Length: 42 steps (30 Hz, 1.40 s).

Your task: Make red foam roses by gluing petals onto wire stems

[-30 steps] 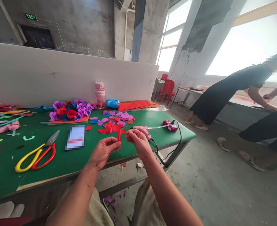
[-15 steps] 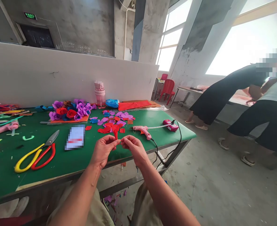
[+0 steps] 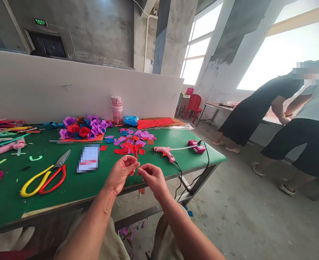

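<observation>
Over the front edge of the green table, my left hand [image 3: 121, 174] pinches the narrow lower end of a red paper flower [image 3: 135, 150], whose wider part points up. Close beside it, my right hand [image 3: 153, 177] is closed in a pinch just below the flower's base; whatever lies between those fingertips is too small to make out. Behind the hands lie loose purple, red and blue paper petals [image 3: 143, 135]. To their right rests a pink glue gun [image 3: 165, 152] with a clear glue stick in its back.
On the green table [image 3: 75, 195] are yellow-and-red-handled scissors [image 3: 52, 178], a phone [image 3: 88, 159], finished paper flowers [image 3: 83, 130], a pink bottle [image 3: 117, 111] and a magenta plug box [image 3: 196, 146] with a hanging black cable. Two people bend over another table at right.
My right hand has moved slightly down and left, its fingertips now just below the flower's base. The camera view has shifted a little. The people at right have moved their arms.
</observation>
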Motion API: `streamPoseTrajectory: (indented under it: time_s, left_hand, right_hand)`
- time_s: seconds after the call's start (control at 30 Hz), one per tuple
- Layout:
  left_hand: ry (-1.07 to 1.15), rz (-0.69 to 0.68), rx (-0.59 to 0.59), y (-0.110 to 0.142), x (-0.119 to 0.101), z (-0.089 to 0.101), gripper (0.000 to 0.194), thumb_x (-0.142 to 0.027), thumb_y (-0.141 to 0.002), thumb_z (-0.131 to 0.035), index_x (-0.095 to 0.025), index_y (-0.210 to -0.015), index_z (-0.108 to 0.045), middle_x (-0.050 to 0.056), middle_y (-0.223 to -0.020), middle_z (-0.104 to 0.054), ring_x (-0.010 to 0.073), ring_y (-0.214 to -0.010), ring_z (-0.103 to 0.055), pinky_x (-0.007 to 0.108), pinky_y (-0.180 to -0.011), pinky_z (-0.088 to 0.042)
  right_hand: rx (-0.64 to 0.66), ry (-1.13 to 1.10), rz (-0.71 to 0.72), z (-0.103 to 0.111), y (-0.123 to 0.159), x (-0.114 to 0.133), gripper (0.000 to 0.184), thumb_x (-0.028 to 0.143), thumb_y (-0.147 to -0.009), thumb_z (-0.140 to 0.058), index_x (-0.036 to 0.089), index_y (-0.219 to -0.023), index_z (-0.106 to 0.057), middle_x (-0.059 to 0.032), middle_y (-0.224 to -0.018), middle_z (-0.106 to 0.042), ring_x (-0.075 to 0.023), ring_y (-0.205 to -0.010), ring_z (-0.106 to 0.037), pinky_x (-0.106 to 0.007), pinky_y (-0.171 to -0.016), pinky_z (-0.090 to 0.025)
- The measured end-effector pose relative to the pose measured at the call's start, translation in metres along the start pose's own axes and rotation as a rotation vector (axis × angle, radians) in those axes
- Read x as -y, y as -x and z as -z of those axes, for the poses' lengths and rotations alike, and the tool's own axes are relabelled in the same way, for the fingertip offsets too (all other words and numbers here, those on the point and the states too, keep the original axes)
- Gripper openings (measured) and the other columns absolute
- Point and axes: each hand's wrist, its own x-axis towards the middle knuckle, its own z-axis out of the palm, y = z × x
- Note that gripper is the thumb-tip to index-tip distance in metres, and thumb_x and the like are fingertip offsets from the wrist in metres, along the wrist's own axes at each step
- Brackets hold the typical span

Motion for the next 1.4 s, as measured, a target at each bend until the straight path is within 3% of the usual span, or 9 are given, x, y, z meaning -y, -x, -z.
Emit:
streamPoseTrajectory:
  time_s: [0.1,0.23,0.57,0.9,1.03,1.23,1.4]
  left_hand:
    - [0.028,0.027,0.083,0.002,-0.003,0.004,0.035,-0.029,-0.062,-0.077,-0.015,-0.092,-0.066,0.000,-0.075,-0.059,0.0059,-0.056,-0.045,0.020,-0.052,-0.036]
    - [0.093,0.037,0.149,0.002,-0.003,0.006,0.027,-0.034,-0.069,-0.072,-0.011,-0.085,-0.070,0.001,-0.070,-0.054,0.0066,-0.056,-0.043,0.021,-0.053,-0.037]
    - [0.188,0.089,0.201,0.002,-0.005,0.009,0.022,-0.028,-0.061,-0.078,-0.011,-0.074,-0.072,0.000,-0.061,-0.053,0.0059,-0.053,-0.045,0.021,-0.050,-0.037]
    - [0.139,0.109,0.251,0.005,-0.009,0.013,0.024,-0.030,-0.058,-0.080,-0.010,-0.069,-0.071,0.003,-0.061,-0.061,0.0064,-0.048,-0.048,0.022,-0.050,-0.040]
    - [0.107,0.130,0.241,0.006,-0.011,0.013,0.023,-0.029,-0.058,-0.080,-0.011,-0.071,-0.072,0.004,-0.061,-0.062,0.0074,-0.047,-0.050,0.023,-0.049,-0.042]
    - [0.060,0.089,0.148,0.004,-0.009,0.013,0.020,-0.026,-0.059,-0.079,-0.012,-0.071,-0.073,0.004,-0.063,-0.063,0.0074,-0.050,-0.049,0.021,-0.048,-0.041]
    - [0.067,0.124,0.199,0.004,-0.008,0.013,0.020,-0.027,-0.063,-0.077,-0.012,-0.075,-0.073,0.005,-0.066,-0.065,0.0076,-0.050,-0.050,0.022,-0.050,-0.043]
  right_hand:
    - [0.052,-0.065,-0.062,-0.001,0.002,0.005,0.028,0.041,-0.067,-0.070,0.015,-0.070,-0.061,0.0000,-0.062,-0.062,-0.0061,-0.046,-0.040,-0.020,-0.044,-0.025]
    - [0.120,-0.154,-0.122,-0.001,0.006,0.006,0.029,0.041,-0.066,-0.072,0.015,-0.071,-0.062,0.0003,-0.062,-0.062,-0.0049,-0.046,-0.040,-0.019,-0.044,-0.026]
    - [0.362,-0.417,-0.284,0.003,0.007,-0.002,0.023,0.033,-0.069,-0.074,0.015,-0.073,-0.060,0.0014,-0.063,-0.061,-0.0031,-0.043,-0.039,-0.018,-0.044,-0.025]
    - [0.474,-0.577,-0.355,0.002,0.010,-0.006,0.021,0.029,-0.068,-0.074,0.014,-0.070,-0.060,0.0033,-0.056,-0.051,-0.0031,-0.044,-0.027,-0.019,-0.044,-0.018]
    - [0.483,-0.579,-0.370,0.002,0.012,-0.007,0.022,0.030,-0.068,-0.074,0.014,-0.072,-0.060,0.0038,-0.056,-0.050,-0.0031,-0.044,-0.026,-0.019,-0.044,-0.017]
    - [0.283,-0.337,-0.207,0.002,0.015,-0.001,0.025,0.036,-0.069,-0.074,0.016,-0.073,-0.060,0.0013,-0.063,-0.059,-0.0044,-0.046,-0.037,-0.020,-0.046,-0.023]
    - [0.349,-0.408,-0.258,0.004,0.012,-0.005,0.024,0.036,-0.071,-0.072,0.015,-0.073,-0.061,0.0030,-0.060,-0.055,-0.0031,-0.043,-0.030,-0.021,-0.044,-0.022]
